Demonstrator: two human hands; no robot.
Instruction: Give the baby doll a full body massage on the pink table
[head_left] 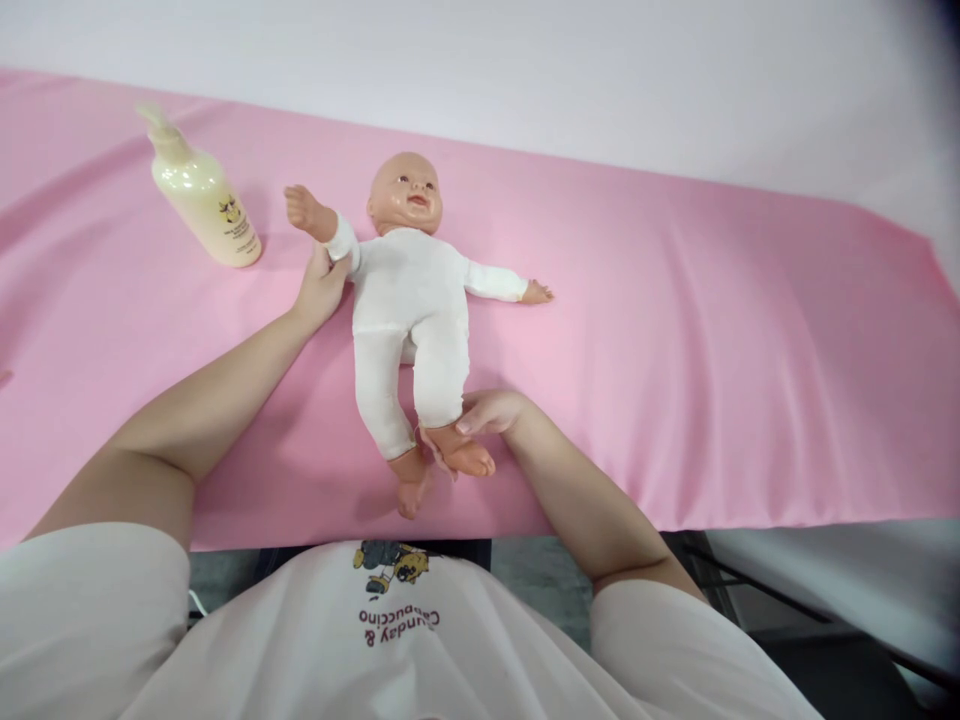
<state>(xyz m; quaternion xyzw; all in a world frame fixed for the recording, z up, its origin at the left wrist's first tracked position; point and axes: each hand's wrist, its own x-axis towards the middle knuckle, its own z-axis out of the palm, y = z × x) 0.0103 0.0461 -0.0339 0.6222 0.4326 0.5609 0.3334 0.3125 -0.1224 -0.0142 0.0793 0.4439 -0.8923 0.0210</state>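
A baby doll [409, 290] in a white suit lies on its back on the pink cloth [675, 350], head away from me. My left hand [321, 285] is closed round the doll's upper arm near the shoulder, and that arm points up and to the left. My right hand [487, 410] grips the doll's lower leg just above the bare foot [469, 458], fingers curled round it. The doll's other arm lies stretched out to the right.
A cream pump bottle [202, 195] with a small label stands tilted on the cloth at the back left. The pink cloth covers a table whose near edge runs just in front of my body. A white wall rises behind.
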